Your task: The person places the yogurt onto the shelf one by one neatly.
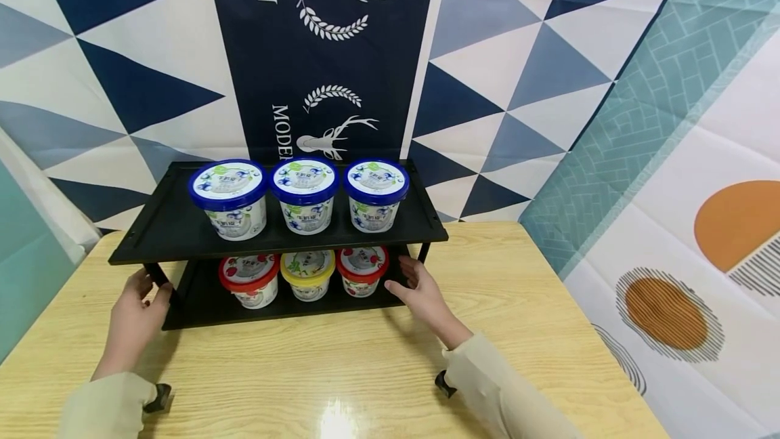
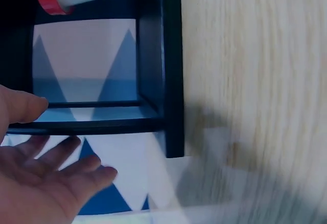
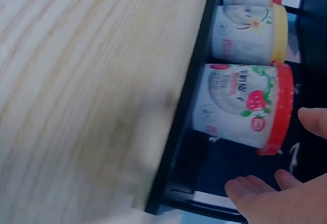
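A black two-tier rack [image 1: 164, 222] stands on the wooden table. Three white tubs with blue lids, such as the middle tub [image 1: 307, 217], sit on its upper shelf. Below are a left red-lidded tub [image 1: 256, 297], a yellow-lidded tub [image 1: 309, 290] and a right red-lidded tub [image 3: 237, 101] with strawberry pictures. My left hand [image 1: 135, 317] is at the rack's left post [image 2: 92, 127], thumb on one side and loosely bent fingers on the other. At the right end, my right hand [image 1: 423, 293] has thumb and fingers spread apart beside the lower shelf, near the right red-lidded tub.
The light wooden table [image 1: 292, 371] extends in front of the rack and to both sides. Behind it hangs a cloth [image 1: 487, 87] with blue and white triangles. A patterned panel [image 1: 682, 276] borders the table on the right.
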The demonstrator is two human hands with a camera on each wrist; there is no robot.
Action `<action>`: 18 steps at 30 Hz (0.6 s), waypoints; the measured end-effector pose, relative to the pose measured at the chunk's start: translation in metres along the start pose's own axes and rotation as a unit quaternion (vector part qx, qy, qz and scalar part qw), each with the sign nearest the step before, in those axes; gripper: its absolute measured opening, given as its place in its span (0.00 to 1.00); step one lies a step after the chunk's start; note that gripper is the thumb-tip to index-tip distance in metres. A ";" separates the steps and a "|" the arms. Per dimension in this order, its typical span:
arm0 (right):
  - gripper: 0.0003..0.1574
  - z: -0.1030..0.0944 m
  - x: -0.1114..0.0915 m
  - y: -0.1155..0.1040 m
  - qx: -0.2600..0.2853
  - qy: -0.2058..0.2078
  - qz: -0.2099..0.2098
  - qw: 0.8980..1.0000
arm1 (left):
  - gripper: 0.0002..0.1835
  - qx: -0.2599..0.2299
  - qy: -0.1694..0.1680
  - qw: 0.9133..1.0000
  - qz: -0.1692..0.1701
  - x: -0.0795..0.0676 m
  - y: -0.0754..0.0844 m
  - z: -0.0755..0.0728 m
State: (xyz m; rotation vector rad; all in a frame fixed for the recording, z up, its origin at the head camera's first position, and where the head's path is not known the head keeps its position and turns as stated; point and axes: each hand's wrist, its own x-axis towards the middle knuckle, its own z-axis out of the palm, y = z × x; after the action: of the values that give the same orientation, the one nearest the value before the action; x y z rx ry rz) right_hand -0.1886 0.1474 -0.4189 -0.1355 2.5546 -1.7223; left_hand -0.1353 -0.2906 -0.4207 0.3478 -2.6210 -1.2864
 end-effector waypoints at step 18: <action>0.36 0.010 -0.029 -0.038 -0.087 0.059 -0.159 0.982 | 0.39 -0.034 -0.006 0.998 0.048 -0.041 0.055 0.020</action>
State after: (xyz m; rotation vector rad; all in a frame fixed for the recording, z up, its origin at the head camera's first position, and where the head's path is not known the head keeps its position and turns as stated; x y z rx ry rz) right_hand -0.1577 0.1271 -0.3873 -0.4898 2.9014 -1.6383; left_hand -0.1081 -0.2309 -0.3920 0.2019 -2.5615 -1.3472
